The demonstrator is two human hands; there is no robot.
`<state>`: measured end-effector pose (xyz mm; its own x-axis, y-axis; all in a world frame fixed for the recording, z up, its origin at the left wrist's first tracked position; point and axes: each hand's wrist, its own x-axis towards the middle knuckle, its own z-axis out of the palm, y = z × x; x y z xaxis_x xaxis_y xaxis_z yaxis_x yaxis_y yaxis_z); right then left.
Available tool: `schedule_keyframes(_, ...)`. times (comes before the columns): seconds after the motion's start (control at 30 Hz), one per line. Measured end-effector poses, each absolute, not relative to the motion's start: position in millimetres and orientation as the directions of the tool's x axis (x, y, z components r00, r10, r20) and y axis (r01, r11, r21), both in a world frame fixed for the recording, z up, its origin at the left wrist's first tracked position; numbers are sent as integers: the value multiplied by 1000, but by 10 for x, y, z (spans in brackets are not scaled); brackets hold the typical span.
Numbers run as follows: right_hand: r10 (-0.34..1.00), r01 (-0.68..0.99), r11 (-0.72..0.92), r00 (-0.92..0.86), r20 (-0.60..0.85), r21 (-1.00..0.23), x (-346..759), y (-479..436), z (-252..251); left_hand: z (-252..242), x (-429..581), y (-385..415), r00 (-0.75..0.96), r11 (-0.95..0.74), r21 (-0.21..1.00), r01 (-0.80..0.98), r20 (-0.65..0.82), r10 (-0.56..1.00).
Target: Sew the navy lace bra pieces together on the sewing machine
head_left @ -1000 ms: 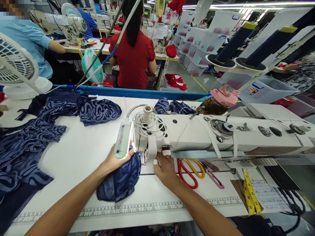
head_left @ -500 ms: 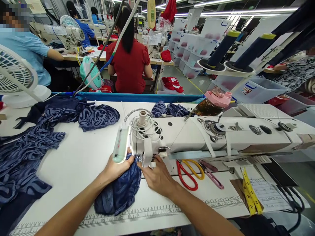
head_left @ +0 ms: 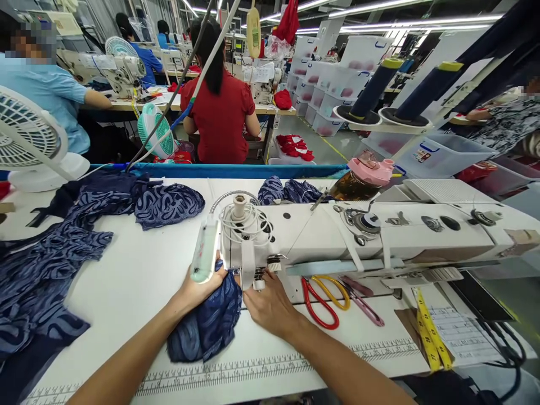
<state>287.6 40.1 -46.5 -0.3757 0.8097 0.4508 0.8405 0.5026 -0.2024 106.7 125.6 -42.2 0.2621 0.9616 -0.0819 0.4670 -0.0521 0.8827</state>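
Note:
A white sewing machine [head_left: 379, 236] lies across the table in front of me. My left hand [head_left: 198, 289] rests on a bunched piece of dark blue patterned fabric [head_left: 208, 323] and holds it at the needle end of the machine. Its fingertips are hidden behind the machine's lamp [head_left: 205, 253]. My right hand [head_left: 270, 306] lies on the table just right of the needle, fingers pressed down at the fabric's edge under the machine head.
Red-handled and yellow-handled scissors [head_left: 323, 301] and a pink tool lie right of my right hand. A yellow tape measure [head_left: 430, 337] sits at the right. More blue fabric [head_left: 46, 264] is heaped at the left. A fan [head_left: 29, 135] stands far left. Other people sew at tables beyond.
My right hand has slid left from beside the scissors to the needle area. The left hand has stayed on the fabric, which has shifted slightly.

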Motion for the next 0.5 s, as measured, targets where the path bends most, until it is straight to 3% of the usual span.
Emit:
schedule_keyframes(0.17,742,795,561,-360,565,-231,2917,396,-483,-259,1021,1213,231,-53,868,493,-72,970)
schedule_keyframes(0.27,764,697,588,-313,564,-411,2901,341,-399,-125,892,1025,194,-50,871,488,-52,980)
schedule_keyframes(0.33,853,550,519,-283,438,-654,2829,285,-292,-50,832,814,170,-41,894,445,-39,985)
schedule_keyframes(0.4,941,348,282,-281,187,-894,2712,218,-175,3,842,569,130,9,945,328,-54,990)
schedule_keyframes(0.5,930,88,-117,-341,-140,-989,2536,108,-45,53,973,222,110,167,985,34,-170,979)
